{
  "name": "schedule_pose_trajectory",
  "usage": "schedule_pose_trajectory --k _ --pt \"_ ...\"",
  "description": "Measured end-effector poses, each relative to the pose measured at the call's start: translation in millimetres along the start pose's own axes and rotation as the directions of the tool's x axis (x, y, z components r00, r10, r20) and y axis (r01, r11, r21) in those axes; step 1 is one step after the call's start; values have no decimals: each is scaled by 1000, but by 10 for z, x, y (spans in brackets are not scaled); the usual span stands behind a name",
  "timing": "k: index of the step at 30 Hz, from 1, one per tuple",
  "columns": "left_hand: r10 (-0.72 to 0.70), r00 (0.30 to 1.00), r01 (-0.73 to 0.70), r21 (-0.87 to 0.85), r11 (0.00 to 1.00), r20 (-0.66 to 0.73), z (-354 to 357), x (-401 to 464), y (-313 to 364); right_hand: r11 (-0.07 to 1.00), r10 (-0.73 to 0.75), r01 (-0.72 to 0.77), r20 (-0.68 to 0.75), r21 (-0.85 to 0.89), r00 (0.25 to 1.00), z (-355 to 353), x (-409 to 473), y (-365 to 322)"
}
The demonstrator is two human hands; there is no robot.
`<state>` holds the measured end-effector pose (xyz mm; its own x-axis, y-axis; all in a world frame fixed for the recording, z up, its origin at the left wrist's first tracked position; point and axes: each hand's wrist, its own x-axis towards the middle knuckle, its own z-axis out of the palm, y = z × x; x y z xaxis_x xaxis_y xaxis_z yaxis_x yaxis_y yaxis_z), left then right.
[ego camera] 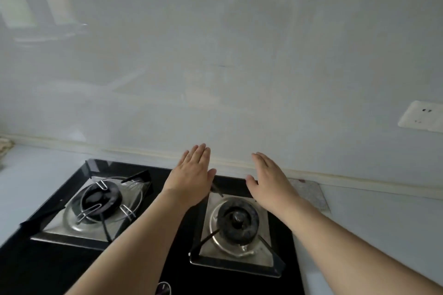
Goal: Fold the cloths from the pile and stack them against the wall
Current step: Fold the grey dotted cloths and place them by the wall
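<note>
My left hand (191,172) and my right hand (271,182) reach forward side by side above the back of a black gas hob (182,242), fingers straight, palms down, holding nothing. Both hands hover near the pale glossy wall (227,67). No pile of cloths shows in this view. At the far left edge a scrap of beige knitted fabric (5,145) peeks in on the counter; I cannot tell what it is.
The hob has a left burner (100,199) and a right burner (237,218), each with a metal pan support. Light counter (371,223) lies to the right and left of it. A wall socket (422,116) sits at right. A grey mat (309,191) lies behind the hob's right corner.
</note>
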<state>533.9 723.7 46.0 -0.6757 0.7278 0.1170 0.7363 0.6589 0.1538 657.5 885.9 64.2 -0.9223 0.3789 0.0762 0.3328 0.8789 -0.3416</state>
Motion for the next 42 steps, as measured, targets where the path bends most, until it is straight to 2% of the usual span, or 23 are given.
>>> schedule_pose_trajectory --k 6,12,21,33,39,42 --pt "-25 999 25 -20 999 -27 -556 -500 -1121 1000 10 -10 -7 -4 1000 24 10 -1296" --pt "-58 996 55 -54 997 -69 -1102 -839 -1840 1000 -14 14 -33 3 999 -35 70 -2312" --pt "-156 982 151 -52 987 -111 -1509 -1496 -2581 998 -65 66 -36 22 997 -5 -4 -3111" --pt "-153 980 147 -53 988 -127 -1813 -1661 -4053 996 -37 38 -14 76 999 389 391 -4333" --pt "-184 958 172 -74 982 -220 -2065 -1996 -4686 989 -128 128 -3 81 992 635 522 -5104" --pt "-184 959 172 -72 982 -214 -2111 -2082 -5067 981 -173 172 1 90 985 829 656 -5523"
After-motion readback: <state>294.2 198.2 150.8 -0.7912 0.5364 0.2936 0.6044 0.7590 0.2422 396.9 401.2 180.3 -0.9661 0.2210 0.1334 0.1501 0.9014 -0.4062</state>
